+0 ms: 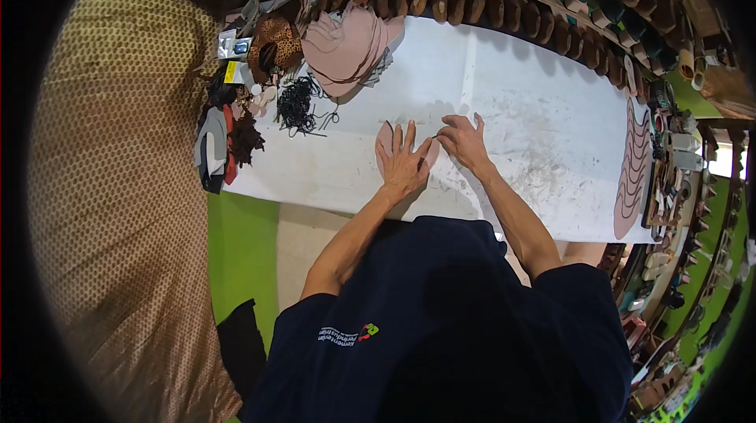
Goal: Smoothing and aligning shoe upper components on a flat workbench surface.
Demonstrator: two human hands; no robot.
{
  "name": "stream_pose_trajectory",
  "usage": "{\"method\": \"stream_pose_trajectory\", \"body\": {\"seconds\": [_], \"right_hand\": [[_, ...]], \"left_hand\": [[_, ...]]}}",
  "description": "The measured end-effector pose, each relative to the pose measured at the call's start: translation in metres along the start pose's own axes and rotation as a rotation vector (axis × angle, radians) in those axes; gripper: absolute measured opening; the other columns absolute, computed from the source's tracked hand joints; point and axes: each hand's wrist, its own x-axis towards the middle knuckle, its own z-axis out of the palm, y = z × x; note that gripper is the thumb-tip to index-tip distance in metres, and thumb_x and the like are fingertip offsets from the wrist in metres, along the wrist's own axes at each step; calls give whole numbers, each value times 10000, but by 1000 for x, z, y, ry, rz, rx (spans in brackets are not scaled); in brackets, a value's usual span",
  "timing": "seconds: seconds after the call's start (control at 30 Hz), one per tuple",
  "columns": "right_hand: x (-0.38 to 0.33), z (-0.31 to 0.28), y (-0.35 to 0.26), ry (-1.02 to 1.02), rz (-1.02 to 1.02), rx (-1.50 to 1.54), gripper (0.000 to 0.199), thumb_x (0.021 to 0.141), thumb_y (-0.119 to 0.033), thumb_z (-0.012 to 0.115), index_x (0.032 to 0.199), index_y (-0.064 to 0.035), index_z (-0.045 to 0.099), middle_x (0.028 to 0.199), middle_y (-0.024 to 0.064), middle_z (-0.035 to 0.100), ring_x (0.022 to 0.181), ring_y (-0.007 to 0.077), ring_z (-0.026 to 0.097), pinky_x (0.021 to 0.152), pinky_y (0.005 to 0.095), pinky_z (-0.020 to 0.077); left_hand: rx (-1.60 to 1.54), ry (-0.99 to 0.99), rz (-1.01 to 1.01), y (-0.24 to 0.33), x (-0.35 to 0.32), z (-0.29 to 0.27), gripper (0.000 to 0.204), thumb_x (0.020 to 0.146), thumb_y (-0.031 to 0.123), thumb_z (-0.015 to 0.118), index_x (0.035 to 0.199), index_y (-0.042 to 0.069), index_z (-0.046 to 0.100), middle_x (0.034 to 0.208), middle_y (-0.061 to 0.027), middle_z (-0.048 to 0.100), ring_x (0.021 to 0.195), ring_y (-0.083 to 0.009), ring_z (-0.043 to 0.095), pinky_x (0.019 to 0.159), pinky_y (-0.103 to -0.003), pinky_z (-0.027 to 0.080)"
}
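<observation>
Far left of the white table [551, 131]: brown dotted curtain [118, 187] hanging. At table's left edge: pile of grey, red and dark scraps [220, 143], black tangle of cords [298, 104], leopard-print piece [276, 41]. Behind, toward table's back-left: stack of pink cut-outs [350, 45]. Along table's back edge: curved row of brown shoe forms [472, 1].

Near table's front middle: left hand [405, 163] pressed flat, fingers spread apart, palm down on a pink leather piece [385, 142]; nothing clamped, just pinning it to the table top. Piece mostly hidden under the hand, edges showing beside fingers and thumb.

Just right of that: right hand [465, 139], fingers curled together, pinching a thin dark tool [435, 136], tip pointing at the pink piece's edge. Kind of tool too small to tell. Hands nearly touching.

Table's right end: row of overlapping pink soles [632, 163] in a stack along the edge. Beyond table's right edge: cluttered rack of small tools and bottles [677, 163].

Front of table: dark blue shirt [441, 320], green floor [240, 242] at lower left.
</observation>
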Motion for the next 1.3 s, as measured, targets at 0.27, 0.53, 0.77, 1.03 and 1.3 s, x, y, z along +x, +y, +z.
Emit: {"method": "stream_pose_trajectory", "body": {"seconds": [0.27, 0.53, 0.77, 1.03, 1.3], "right_hand": [[4, 0, -3, 2, -44, -99, 156, 996, -289, 687, 1045, -172, 778, 1329, 11, 654, 1321, 204, 560, 1196, 707, 195], [10, 1, 7, -1, -185, -276, 152, 1025, -300, 650, 1007, -171, 730, 1286, -6, 645, 1274, 196, 582, 1198, 712, 191], [8, 1, -1, 29, -125, -283, 147, 992, -285, 678, 1000, -156, 748, 1246, -14, 656, 1246, 194, 599, 1192, 723, 199], [11, -2, -15, 19, 156, -43, 163, 912, -266, 719, 973, -145, 808, 1200, 5, 692, 1228, 220, 614, 1172, 723, 232], [-32, 19, -31, 204, -94, -182, 304, 949, -139, 652, 1237, -116, 746, 1316, 1, 659, 1317, 250, 550, 1218, 633, 255]], "left_hand": [[32, -43, 0, -2, 3, -2, 674, 829, 241, 710, 1491, 291, 595, 1760, -172, 194, 1590, -468, 183, 1126, -841, 115], [2, -10, 32, 3, 3, -3, 660, 817, 204, 679, 1473, 238, 613, 1745, -179, 236, 1585, -481, 195, 1128, -849, 127], [-1, 3, 28, 4, 3, -1, 665, 824, 199, 670, 1483, 238, 598, 1744, -184, 238, 1584, -482, 200, 1124, -850, 137], [2, -35, -27, 3, 1, 2, 711, 841, 222, 680, 1534, 298, 539, 1760, -172, 194, 1595, -460, 185, 1137, -843, 112], [-92, 57, -161, -6, -13, -8, 793, 881, 369, 719, 1618, 258, 448, 1778, -156, 142, 1609, -416, 138, 1136, -808, 108]]}}
